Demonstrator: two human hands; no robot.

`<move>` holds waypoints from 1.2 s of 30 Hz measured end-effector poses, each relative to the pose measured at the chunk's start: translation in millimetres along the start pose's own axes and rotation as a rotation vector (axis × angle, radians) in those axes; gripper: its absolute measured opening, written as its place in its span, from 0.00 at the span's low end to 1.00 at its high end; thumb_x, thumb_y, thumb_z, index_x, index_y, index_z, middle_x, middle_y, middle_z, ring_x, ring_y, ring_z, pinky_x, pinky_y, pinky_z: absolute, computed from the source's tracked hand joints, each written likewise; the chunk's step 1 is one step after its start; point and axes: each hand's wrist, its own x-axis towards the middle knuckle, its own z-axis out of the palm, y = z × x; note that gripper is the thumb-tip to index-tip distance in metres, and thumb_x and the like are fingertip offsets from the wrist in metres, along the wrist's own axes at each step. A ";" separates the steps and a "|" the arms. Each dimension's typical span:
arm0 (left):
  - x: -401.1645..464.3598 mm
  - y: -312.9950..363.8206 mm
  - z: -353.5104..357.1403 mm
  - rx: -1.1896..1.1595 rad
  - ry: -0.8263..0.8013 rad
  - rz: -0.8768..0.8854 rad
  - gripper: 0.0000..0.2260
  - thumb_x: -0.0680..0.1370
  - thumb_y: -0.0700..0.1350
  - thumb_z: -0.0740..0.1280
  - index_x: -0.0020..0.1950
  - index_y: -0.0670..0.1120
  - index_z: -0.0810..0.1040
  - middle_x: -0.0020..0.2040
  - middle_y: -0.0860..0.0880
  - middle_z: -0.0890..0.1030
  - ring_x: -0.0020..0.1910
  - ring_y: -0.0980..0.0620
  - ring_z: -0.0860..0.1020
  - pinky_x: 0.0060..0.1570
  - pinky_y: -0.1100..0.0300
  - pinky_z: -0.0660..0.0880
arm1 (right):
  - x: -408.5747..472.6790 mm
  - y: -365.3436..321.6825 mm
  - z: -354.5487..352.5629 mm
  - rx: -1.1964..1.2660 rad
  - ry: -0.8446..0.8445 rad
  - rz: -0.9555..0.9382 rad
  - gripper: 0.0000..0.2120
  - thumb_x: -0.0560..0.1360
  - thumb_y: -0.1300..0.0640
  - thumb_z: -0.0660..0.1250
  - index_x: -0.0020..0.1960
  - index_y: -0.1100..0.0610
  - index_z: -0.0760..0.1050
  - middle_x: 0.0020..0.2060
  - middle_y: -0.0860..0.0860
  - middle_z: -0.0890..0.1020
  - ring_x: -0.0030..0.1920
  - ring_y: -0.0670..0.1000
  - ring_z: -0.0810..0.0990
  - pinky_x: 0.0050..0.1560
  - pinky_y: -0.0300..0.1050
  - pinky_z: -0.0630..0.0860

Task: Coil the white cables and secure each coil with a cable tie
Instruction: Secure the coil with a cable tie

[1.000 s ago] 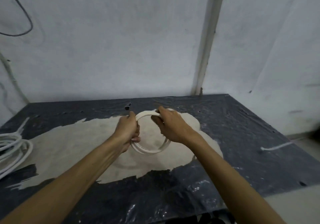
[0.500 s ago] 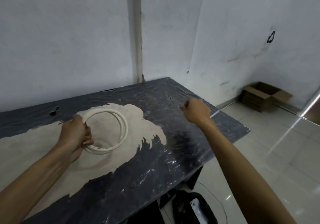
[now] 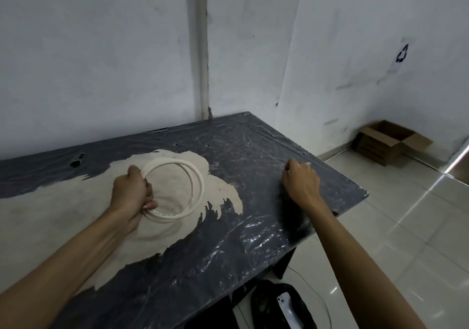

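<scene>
A white cable coil (image 3: pixel 201 189) of a few loops lies on the tan worn patch of the dark table (image 3: pixel 253 148). My left hand (image 3: pixel 132 194) grips the coil's left side, with its fingers wrapped around the bunched loops. My right hand (image 3: pixel 300 184) is far to the right, near the table's right edge. Its fingers are curled down onto the surface, pinching a thin white cable tie (image 3: pixel 308 163). Only the tip of the tie shows beyond the knuckles.
White walls meet in a corner behind the table, with a conduit (image 3: pixel 201 49) running up it. An open cardboard box (image 3: pixel 390 143) sits on the tiled floor at the right. A black bag holding a white device (image 3: pixel 279 308) lies under the table's near right corner.
My right hand let go of the coil and reached right to the table edge, closing there. The view swung right, so the loose cables at the left are out of sight. My left hand kept its grip.
</scene>
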 end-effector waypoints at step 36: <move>-11.4 79.2 -195.6 0.055 0.224 0.262 0.17 0.84 0.49 0.53 0.38 0.45 0.71 0.25 0.49 0.62 0.21 0.53 0.58 0.22 0.63 0.59 | -131.3 -379.4 -52.7 0.392 0.485 -1.225 0.12 0.69 0.72 0.73 0.50 0.61 0.79 0.43 0.55 0.77 0.42 0.53 0.76 0.32 0.41 0.67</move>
